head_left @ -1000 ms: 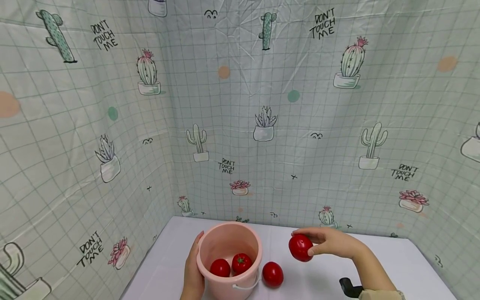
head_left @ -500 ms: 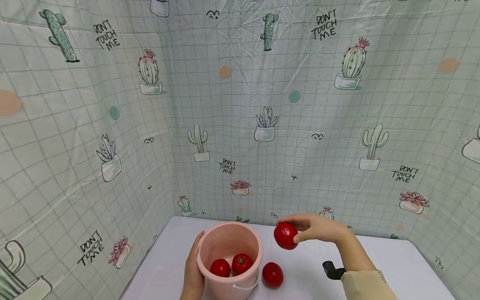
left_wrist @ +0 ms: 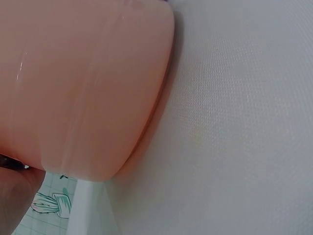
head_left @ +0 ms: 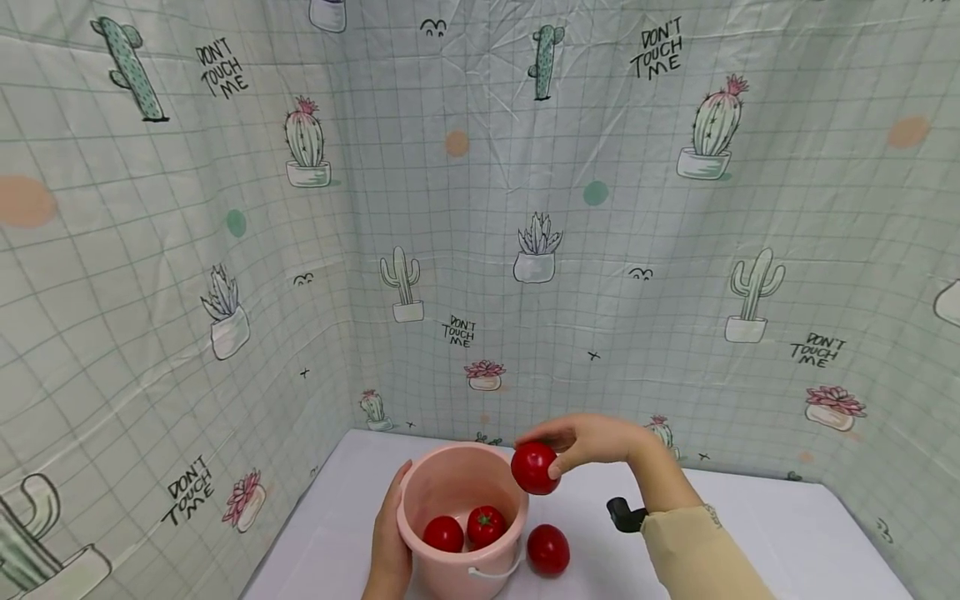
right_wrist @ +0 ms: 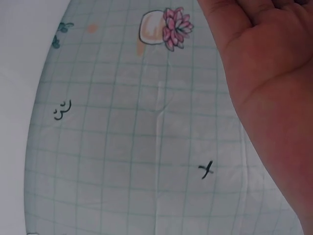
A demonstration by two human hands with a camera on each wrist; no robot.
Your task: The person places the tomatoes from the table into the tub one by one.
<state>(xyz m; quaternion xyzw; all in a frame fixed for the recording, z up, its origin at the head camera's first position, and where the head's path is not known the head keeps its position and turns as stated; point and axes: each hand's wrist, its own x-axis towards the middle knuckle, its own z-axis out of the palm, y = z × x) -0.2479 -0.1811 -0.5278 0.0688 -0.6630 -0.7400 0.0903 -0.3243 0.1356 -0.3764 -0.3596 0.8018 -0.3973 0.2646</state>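
Note:
My right hand pinches a red tomato between thumb and fingers, up at the right rim of a pink bucket. Inside the bucket sit two more tomatoes, one plain red and one with a green star-shaped top. Against the bucket's left outer side lies my left hand, its fingers reaching up to the rim. The left wrist view shows the bucket's lower wall standing on the white surface. In the right wrist view only my palm shows; the held tomato is out of that picture.
Another red tomato lies on the white table just right of the bucket, near its white wire handle. A cactus-print cloth hangs behind and along the sides. A black piece sticks out at my right wrist.
My right hand has carried its tomato leftward and slightly up, from above the table to the bucket's right rim. The left hand, the bucket and the other tomatoes keep their places.

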